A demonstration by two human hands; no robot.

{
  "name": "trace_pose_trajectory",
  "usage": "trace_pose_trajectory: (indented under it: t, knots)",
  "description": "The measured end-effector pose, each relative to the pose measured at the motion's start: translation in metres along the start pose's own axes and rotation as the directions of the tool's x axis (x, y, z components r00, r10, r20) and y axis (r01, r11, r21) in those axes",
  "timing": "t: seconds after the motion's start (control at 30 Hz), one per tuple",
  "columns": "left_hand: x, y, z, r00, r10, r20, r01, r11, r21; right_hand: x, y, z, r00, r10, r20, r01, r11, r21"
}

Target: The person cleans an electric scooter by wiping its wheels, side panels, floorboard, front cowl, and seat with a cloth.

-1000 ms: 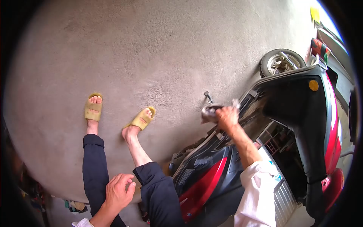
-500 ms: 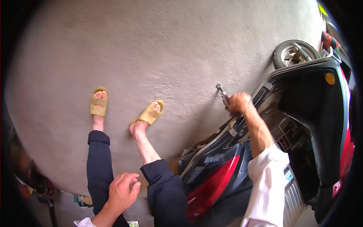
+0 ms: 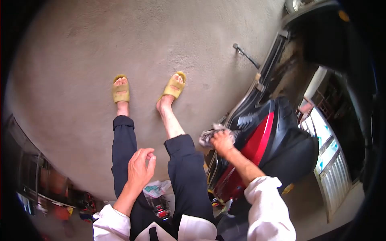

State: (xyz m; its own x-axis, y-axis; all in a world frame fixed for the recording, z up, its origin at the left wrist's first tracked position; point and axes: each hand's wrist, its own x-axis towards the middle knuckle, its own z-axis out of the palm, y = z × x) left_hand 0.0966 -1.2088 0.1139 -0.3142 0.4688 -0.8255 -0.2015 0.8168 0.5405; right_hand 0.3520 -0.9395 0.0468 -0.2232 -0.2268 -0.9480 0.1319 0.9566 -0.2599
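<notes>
A crumpled grey-and-white cloth [image 3: 208, 136] is in my right hand [image 3: 223, 142], whose fingers are closed round it. Cloth and hand are against the lower side of a black scooter [image 3: 289, 140] with a red side panel [image 3: 259, 136]. The scooter's kickstand [image 3: 246, 55] reaches out over the floor, beyond that hand. My left hand [image 3: 140, 168] hovers over my left thigh, empty, its fingers loosely bent and the thumb apart from them.
My feet, in yellow slippers [image 3: 120, 94], stand on rough concrete floor [image 3: 80, 120]. A metal door with vertical ribs [image 3: 335, 180] is at the right. Behind my legs lie a plastic bag [image 3: 157, 188] and a small red-and-black object [image 3: 163, 209]. Blurred items line the lower left.
My right hand has moved back along the scooter, from beside the kickstand to the side panel; the cloth now shows clearly. The view has shifted, and my left hand stays near my thigh.
</notes>
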Motion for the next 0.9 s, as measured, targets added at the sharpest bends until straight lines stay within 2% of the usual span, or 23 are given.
trace_pose_trajectory:
  t: [0.1, 0.17, 0.23, 0.27, 0.37, 0.4, 0.43, 0.47, 0.53, 0.57, 0.6, 0.67, 0.73, 0.77, 0.83, 0.87, 0.9]
  knots:
    - [-0.004, -0.002, -0.016, 0.994, 0.106, -0.018, -0.105, 0.994, 0.039, -0.038, 0.02, 0.003, 0.958, 0.075, -0.277, -0.051, 0.994, 0.092]
    - [-0.007, -0.008, -0.029, 0.984, 0.178, -0.004, -0.177, 0.982, 0.071, -0.051, 0.022, -0.003, 0.875, 0.173, -0.452, -0.078, 0.972, 0.221]
    - [-0.015, -0.013, -0.046, 0.967, 0.256, 0.005, -0.254, 0.959, 0.127, -0.057, 0.02, -0.011, 0.863, 0.197, -0.466, -0.112, 0.973, 0.204]
    - [-0.017, -0.017, -0.053, 0.948, 0.317, 0.01, -0.314, 0.933, 0.175, -0.059, 0.02, -0.011, 0.812, 0.222, -0.539, -0.137, 0.971, 0.194]
    - [-0.034, -0.035, -0.068, 0.944, 0.328, -0.04, -0.314, 0.928, 0.199, -0.064, 0.015, -0.022, 0.507, 0.505, -0.698, -0.198, 0.857, 0.476]
    - [-0.041, -0.041, -0.072, 0.957, 0.287, -0.045, -0.277, 0.947, 0.165, -0.064, 0.016, -0.011, 0.492, 0.581, -0.648, -0.231, 0.805, 0.547]
    - [-0.046, -0.049, -0.073, 0.952, 0.303, -0.042, -0.293, 0.942, 0.166, -0.06, 0.012, 0.006, 0.478, 0.589, -0.651, -0.239, 0.801, 0.549]
    - [-0.055, -0.057, -0.071, 0.959, 0.281, -0.046, -0.27, 0.948, 0.167, -0.057, 0.003, 0.028, 0.45, 0.679, -0.58, -0.279, 0.724, 0.631]
    - [-0.072, -0.07, -0.067, 0.962, 0.27, -0.047, -0.256, 0.946, 0.197, -0.054, -0.024, 0.064, 0.42, 0.813, -0.402, -0.373, 0.559, 0.741]
    - [-0.079, -0.073, -0.063, 0.954, 0.294, -0.053, -0.278, 0.939, 0.201, -0.056, -0.045, 0.07, 0.418, 0.874, -0.248, -0.441, 0.434, 0.785]
    - [-0.088, -0.076, -0.058, 0.955, 0.284, -0.082, -0.266, 0.947, 0.179, -0.057, -0.063, 0.086, 0.402, 0.865, -0.3, -0.465, 0.475, 0.748]
    - [-0.101, -0.081, -0.048, 0.95, 0.287, -0.122, -0.267, 0.951, 0.158, -0.061, -0.099, 0.113, 0.366, 0.882, -0.297, -0.48, 0.453, 0.751]
    - [-0.12, -0.085, -0.04, 0.953, 0.206, -0.222, -0.192, 0.978, 0.084, -0.07, -0.125, 0.127, 0.365, 0.855, -0.368, -0.562, 0.518, 0.645]
    - [-0.129, -0.093, -0.039, 0.957, 0.185, -0.223, -0.172, 0.982, 0.077, -0.071, -0.127, 0.131, 0.354, 0.845, -0.4, -0.604, 0.533, 0.592]
    - [-0.149, -0.105, -0.033, 0.943, 0.127, -0.307, -0.135, 0.991, -0.003, -0.073, -0.12, 0.126, 0.416, 0.867, -0.276, -0.571, 0.485, 0.662]
    - [-0.161, -0.11, -0.032, 0.936, 0.084, -0.343, -0.1, 0.995, -0.029, -0.071, -0.118, 0.129, 0.413, 0.858, -0.305, -0.585, 0.507, 0.634]
    - [-0.173, -0.117, -0.032, 0.927, 0.036, -0.373, -0.063, 0.996, -0.059, -0.07, -0.118, 0.127, 0.44, 0.858, -0.265, -0.602, 0.501, 0.621]
